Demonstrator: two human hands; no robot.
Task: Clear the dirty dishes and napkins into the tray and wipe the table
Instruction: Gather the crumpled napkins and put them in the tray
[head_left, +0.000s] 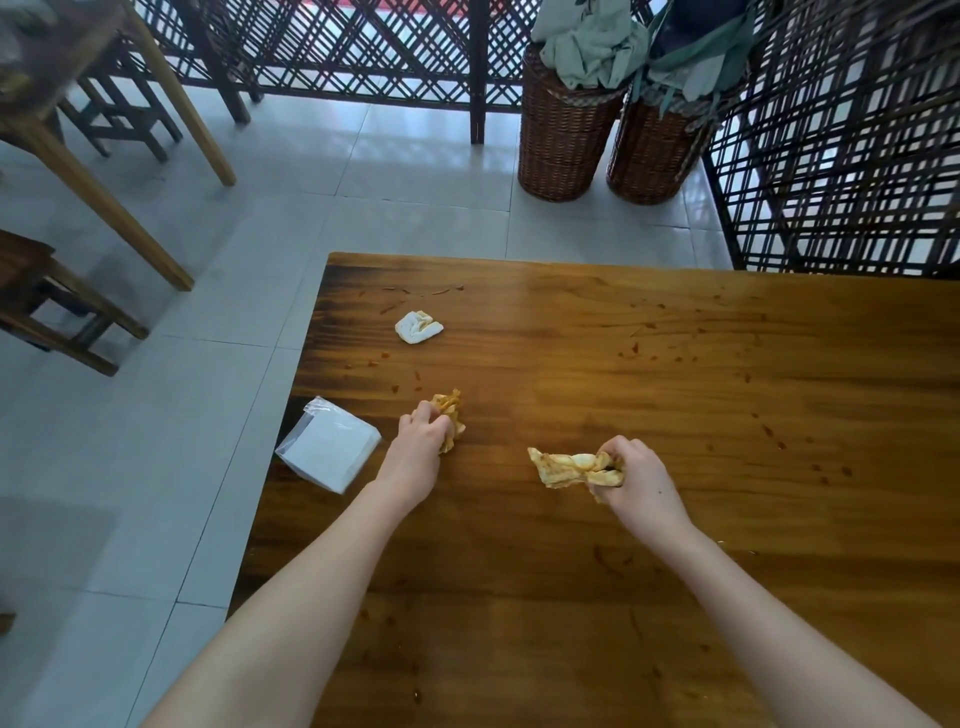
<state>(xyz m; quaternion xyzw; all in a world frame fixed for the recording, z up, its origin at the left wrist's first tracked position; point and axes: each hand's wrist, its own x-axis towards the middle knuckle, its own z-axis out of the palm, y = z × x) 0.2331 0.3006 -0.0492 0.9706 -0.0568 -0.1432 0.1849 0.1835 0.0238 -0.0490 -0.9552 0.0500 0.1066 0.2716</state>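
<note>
Left hand (422, 436) clenched stained wad (451, 408); right hand (636, 475) clenched stained strip (558, 467). White napkin (418, 326) lay upper left, just beyond left hand, farther from right.

wicker baskets (563, 145) side by side, green cloth (592, 52) inside | lattice screen (363, 47) behind | left: wooden stool (47, 306) on tiled floor (363, 171)

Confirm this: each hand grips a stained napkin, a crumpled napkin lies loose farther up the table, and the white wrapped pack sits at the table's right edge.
No: the head view shows the white wrapped pack at the table's left edge, not its right. The left hand grips a stained napkin, the right hand another stained napkin, and the crumpled napkin lies loose farther up.
</note>
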